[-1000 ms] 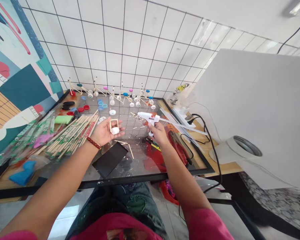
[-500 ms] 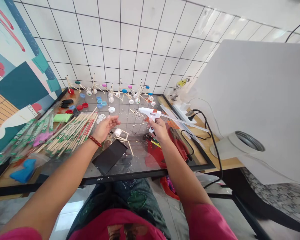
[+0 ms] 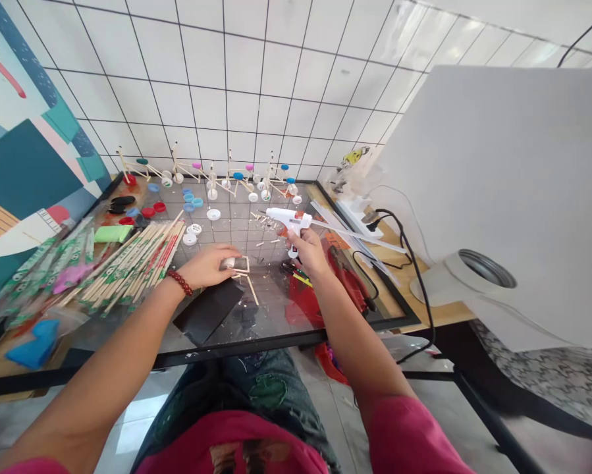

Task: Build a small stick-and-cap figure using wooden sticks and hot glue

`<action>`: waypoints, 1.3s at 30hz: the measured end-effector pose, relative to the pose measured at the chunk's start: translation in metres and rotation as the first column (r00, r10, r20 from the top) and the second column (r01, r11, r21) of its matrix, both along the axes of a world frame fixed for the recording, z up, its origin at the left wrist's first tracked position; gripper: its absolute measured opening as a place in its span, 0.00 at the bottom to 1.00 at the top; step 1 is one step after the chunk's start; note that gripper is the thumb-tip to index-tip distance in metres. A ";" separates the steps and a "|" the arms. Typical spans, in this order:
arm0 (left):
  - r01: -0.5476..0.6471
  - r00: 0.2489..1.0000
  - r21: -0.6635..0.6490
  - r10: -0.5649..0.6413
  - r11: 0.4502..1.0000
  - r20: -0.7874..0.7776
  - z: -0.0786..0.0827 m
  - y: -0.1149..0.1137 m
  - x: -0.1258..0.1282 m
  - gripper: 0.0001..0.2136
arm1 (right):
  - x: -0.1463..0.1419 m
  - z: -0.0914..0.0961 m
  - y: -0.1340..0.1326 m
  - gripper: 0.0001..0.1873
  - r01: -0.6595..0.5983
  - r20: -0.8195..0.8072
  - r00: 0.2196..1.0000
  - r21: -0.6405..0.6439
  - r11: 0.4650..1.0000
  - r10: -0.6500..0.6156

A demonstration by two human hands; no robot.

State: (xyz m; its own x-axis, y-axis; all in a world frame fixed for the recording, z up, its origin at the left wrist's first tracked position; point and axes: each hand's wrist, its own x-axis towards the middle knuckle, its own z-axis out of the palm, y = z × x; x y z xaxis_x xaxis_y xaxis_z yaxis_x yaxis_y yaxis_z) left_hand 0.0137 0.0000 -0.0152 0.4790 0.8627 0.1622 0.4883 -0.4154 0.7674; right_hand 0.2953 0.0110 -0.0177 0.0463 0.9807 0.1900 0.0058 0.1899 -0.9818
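Observation:
My left hand (image 3: 207, 264) lies palm down on the glass table (image 3: 256, 316), its fingers closed over a small wooden stick frame with a white cap (image 3: 240, 264). My right hand (image 3: 308, 249) grips the handle of a white glue gun (image 3: 286, 218), held above the table with its nozzle pointing left. A glue stick pokes out of the gun's back toward the right. A bundle of wrapped chopsticks (image 3: 128, 260) lies just left of my left hand.
Several stick-and-cap models (image 3: 226, 176) stand along the tiled wall, with loose bottle caps (image 3: 189, 197) in front. A black card (image 3: 207, 311) lies near the table's front edge. A power strip (image 3: 357, 214) and black cable (image 3: 414, 276) lie at right, beside a large white board (image 3: 498, 197).
My left hand turned palm down and lowered the small stick frame from the air onto the glass. The right hand with the glue gun stayed about where it was.

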 end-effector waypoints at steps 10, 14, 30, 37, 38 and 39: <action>-0.036 0.654 -0.511 0.407 0.859 0.638 -0.005 0.006 0.007 0.22 | 0.001 0.001 -0.002 0.29 0.007 0.030 1.000 0.008 1.000 -0.007; -0.212 0.686 -0.405 0.431 0.889 0.586 -0.013 0.008 0.007 0.21 | 0.001 0.001 -0.003 0.28 0.006 0.046 0.999 -0.005 1.000 -0.006; -0.411 0.702 -0.311 0.515 0.857 0.492 -0.019 0.013 0.001 0.15 | 0.001 -0.003 -0.003 0.29 0.017 0.031 0.999 -0.012 1.000 -0.017; -0.400 0.737 -0.295 0.496 0.868 0.459 -0.023 0.016 -0.001 0.20 | 0.001 -0.002 -0.003 0.28 0.009 0.026 1.000 -0.024 1.000 -0.009; -0.405 0.734 -0.295 0.500 0.865 0.460 -0.023 0.016 -0.001 0.22 | 0.001 -0.002 -0.003 0.28 0.012 0.026 1.000 -0.024 1.000 -0.012; -0.410 0.731 -0.293 0.503 0.864 0.461 -0.023 0.017 -0.001 0.23 | 0.000 -0.001 -0.003 0.28 0.016 0.024 1.000 -0.021 1.000 -0.015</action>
